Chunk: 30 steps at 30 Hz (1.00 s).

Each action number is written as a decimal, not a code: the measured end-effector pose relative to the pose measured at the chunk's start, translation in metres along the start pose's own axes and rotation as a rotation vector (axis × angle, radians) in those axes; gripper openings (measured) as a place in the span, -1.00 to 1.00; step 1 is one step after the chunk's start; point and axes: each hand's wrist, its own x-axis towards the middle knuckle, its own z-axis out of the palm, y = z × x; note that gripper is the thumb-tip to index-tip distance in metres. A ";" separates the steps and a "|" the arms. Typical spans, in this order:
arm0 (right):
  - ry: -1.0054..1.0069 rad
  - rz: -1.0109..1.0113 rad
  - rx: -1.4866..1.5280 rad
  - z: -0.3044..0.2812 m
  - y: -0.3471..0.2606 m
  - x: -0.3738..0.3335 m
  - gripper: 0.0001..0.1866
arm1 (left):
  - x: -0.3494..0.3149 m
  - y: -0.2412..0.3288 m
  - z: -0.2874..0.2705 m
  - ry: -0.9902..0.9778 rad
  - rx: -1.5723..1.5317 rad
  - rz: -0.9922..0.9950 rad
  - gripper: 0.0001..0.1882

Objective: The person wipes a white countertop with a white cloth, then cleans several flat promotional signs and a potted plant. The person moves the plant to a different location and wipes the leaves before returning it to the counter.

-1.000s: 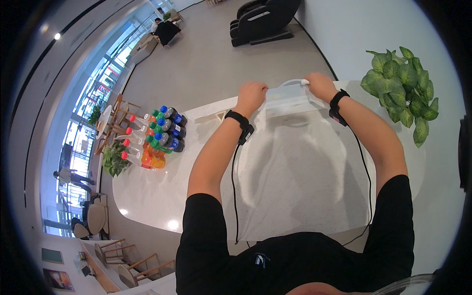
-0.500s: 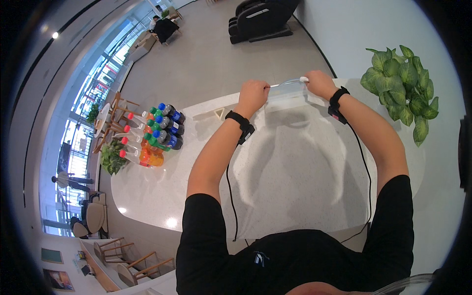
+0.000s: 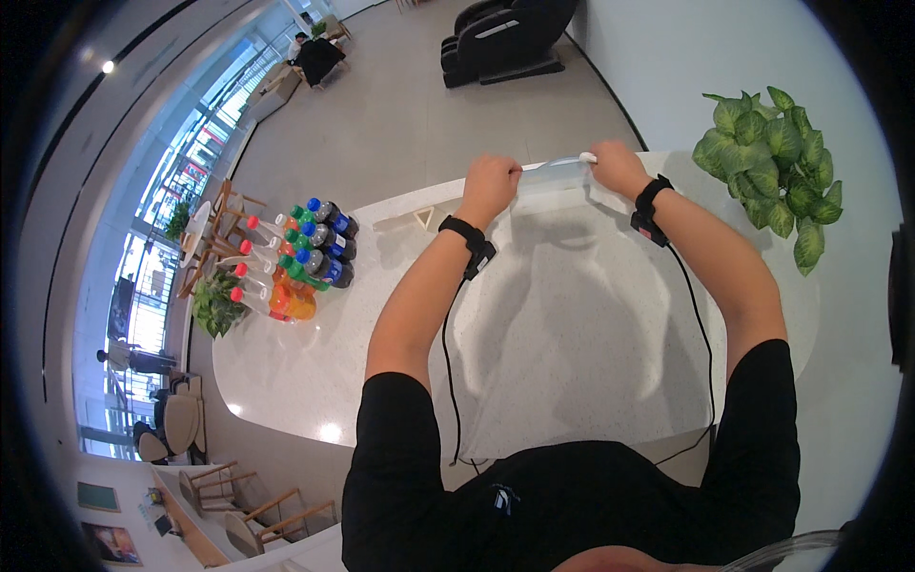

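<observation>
My left hand [image 3: 493, 184] and my right hand [image 3: 618, 168] are both closed at the far edge of the counter [image 3: 572, 381]. Between them runs a thin pale strip [image 3: 555, 165], see-through or whitish, pinched by its two ends. Whether it is a cord or the edge of a clear plastic piece I cannot make out. A thicker white bit [image 3: 587, 157] of it sticks out beside my right fingers. Left of my left hand lies a small beige triangular piece [image 3: 425, 218]. Black bands with cables circle both wrists.
Several soft-drink bottles [image 3: 300, 257] with red, green and blue caps stand together at the counter's left. A leafy plant [image 3: 777, 157] is at the far right, another [image 3: 217, 303] beyond the bottles. A black massage chair [image 3: 510, 40] stands on the floor ahead.
Both hands keep their hold on the pale strip and have barely moved. The whole view has shifted slightly.
</observation>
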 end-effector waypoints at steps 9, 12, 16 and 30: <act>0.123 0.071 0.065 -0.018 -0.019 -0.026 -0.64 | -0.024 -0.003 -0.018 0.214 -0.058 0.073 -0.70; 0.125 0.039 0.125 -0.023 -0.015 -0.053 -0.58 | -0.049 -0.015 -0.045 0.219 0.018 0.033 -0.69; 0.099 0.046 0.240 -0.039 -0.004 -0.115 -0.64 | -0.091 -0.036 -0.079 0.299 0.014 -0.234 -0.72; 0.107 0.384 0.600 -0.090 -0.025 -0.302 -0.73 | -0.143 -0.085 -0.051 0.046 0.113 -0.718 -0.39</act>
